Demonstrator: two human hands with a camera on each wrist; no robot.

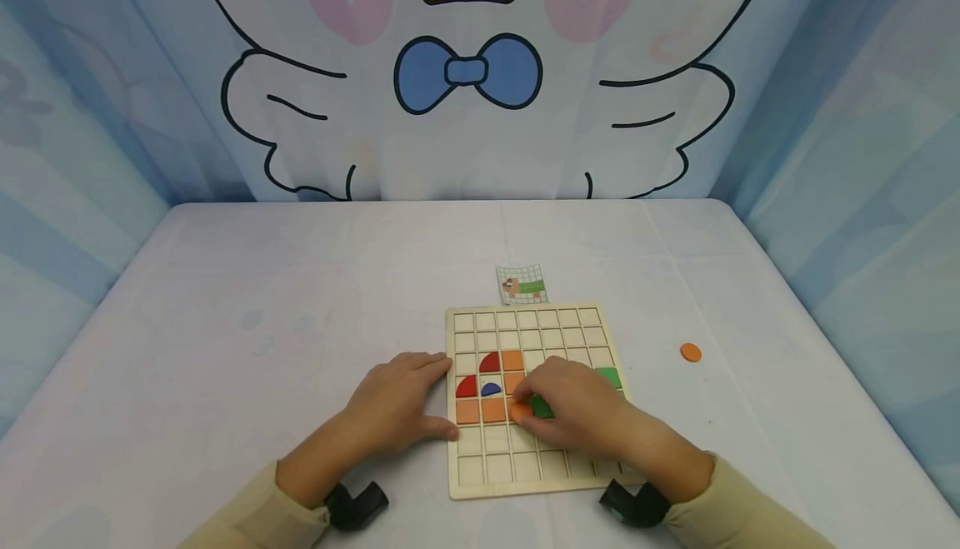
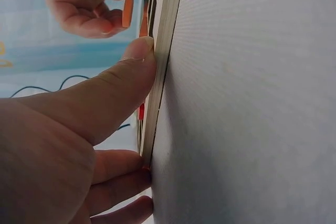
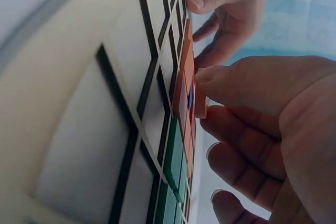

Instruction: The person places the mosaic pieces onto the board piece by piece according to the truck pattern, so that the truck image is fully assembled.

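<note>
A wooden grid board lies on the table. My left hand rests at its left edge, thumb and fingertips spread along the rim, as the left wrist view also shows. Over the board, my right hand pinches a small orange tile between thumb and forefinger. That tile is held on edge just above the grid. Red quarter-round tiles, a blue half-round tile and orange square tiles sit in cells at the left. Green tiles lie farther right, partly hidden under my right hand.
Behind the board's far edge lies a small picture card with a gridded orange and green figure. A loose orange disc is on the white tabletop to the right. A printed curtain hangs behind the table.
</note>
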